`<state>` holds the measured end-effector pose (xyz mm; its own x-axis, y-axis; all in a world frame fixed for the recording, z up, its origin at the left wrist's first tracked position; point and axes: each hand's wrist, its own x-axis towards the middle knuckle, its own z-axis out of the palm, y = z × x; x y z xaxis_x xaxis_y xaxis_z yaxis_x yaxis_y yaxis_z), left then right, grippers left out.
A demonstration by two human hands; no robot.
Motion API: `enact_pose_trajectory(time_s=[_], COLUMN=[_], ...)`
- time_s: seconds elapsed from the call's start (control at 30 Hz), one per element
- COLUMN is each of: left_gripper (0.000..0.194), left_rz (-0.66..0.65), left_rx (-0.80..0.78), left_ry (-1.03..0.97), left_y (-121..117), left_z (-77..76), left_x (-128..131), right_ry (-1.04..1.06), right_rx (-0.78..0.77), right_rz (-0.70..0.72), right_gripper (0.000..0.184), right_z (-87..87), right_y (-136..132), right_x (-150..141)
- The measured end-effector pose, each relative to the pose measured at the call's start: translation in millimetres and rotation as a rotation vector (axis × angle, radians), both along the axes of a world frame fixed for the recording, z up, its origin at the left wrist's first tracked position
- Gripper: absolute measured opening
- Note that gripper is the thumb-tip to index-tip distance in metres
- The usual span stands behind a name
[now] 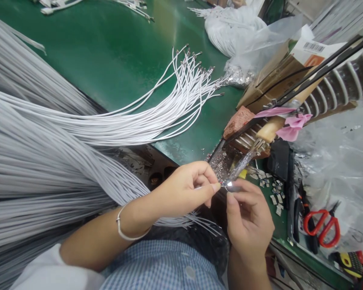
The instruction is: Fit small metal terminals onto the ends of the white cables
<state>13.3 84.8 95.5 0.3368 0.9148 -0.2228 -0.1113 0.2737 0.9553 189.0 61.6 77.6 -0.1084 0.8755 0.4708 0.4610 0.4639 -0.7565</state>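
My left hand [196,183] pinches a tiny wire end with a speck of red between thumb and forefinger, just left of a soldering iron tip. What runs on inside that hand is hidden. Thumb and forefinger of my right hand [249,213] close on a thin, silvery wire [227,188] that reaches up to the same tip. The soldering iron [245,162] is propped at a slant, with a wooden handle and a pink tie, its tip pointing down between both hands. Whether the wires touch the tip I cannot tell.
White cables [145,125] with small metal ends fan over the green table [109,52]. Grey-white cable bundles [42,161] hang at left. Solder crumbs [220,161], a brick piece [238,121], small connectors [277,193], red-handled scissors [322,227] and plastic bags [335,161] lie at right.
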Motion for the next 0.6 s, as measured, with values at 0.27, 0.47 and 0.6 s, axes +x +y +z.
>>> enact_pose_trajectory(time_s=[0.27,0.47,0.6], left_gripper=[0.012,0.012,0.012], left_rz=[-0.018,-0.022,-0.017], left_rx=[0.015,-0.001,-0.022], left_ry=[0.007,0.013,0.017], left_y=[1.8,0.2,-0.8], left_z=[0.9,0.5,-2.0], left_x=[-1.7,-2.9,-3.3], right_ry=[-0.022,-0.034,-0.055], right_rx=[0.041,0.045,0.044], right_rz=[-0.009,-0.006,-0.014], right_gripper=[0.015,0.014,0.014], right_z=[-0.2,1.3,0.4], right_y=[2.6,1.1,-1.0], right_x=[-1.4,-2.9,-3.2])
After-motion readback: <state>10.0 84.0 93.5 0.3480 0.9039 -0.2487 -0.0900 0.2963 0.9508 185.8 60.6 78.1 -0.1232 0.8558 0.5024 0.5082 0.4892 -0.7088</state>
